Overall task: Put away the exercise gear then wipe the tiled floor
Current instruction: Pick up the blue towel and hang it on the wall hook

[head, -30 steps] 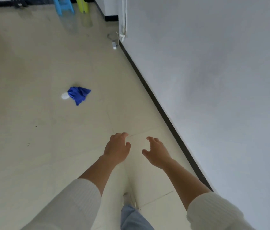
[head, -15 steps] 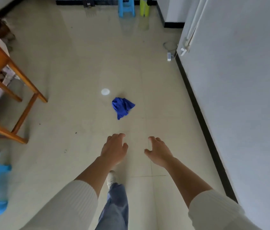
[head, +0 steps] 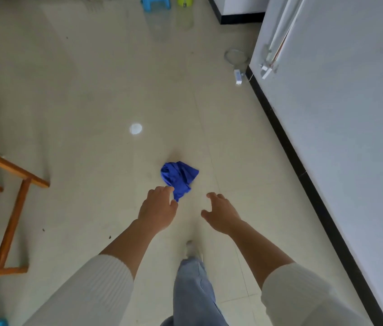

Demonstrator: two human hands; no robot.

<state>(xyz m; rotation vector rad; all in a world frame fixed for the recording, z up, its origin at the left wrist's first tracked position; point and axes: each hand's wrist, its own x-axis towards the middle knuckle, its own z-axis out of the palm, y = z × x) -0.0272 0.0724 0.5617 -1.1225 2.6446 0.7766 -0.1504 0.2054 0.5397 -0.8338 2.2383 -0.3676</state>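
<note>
A crumpled blue cloth (head: 179, 177) lies on the pale tiled floor (head: 91, 102) just ahead of me. My left hand (head: 158, 209) reaches out with fingers apart, its fingertips overlapping the cloth's near corner in the view; I cannot tell whether they touch it. My right hand (head: 221, 214) is held out empty, fingers spread, a little right of the cloth. No exercise gear is in sight.
A wooden table frame (head: 11, 208) stands at the left. A white wall (head: 338, 114) with a black skirting runs along the right, with a small white device (head: 238, 76) at its foot. A blue stool (head: 155, 2) and a green container (head: 184, 0) stand at the far end. My leg (head: 194, 292) steps forward.
I have walked toward the blue cloth, which now lies close under my hands. The view has turned to the right, so the table frame sits further left.
</note>
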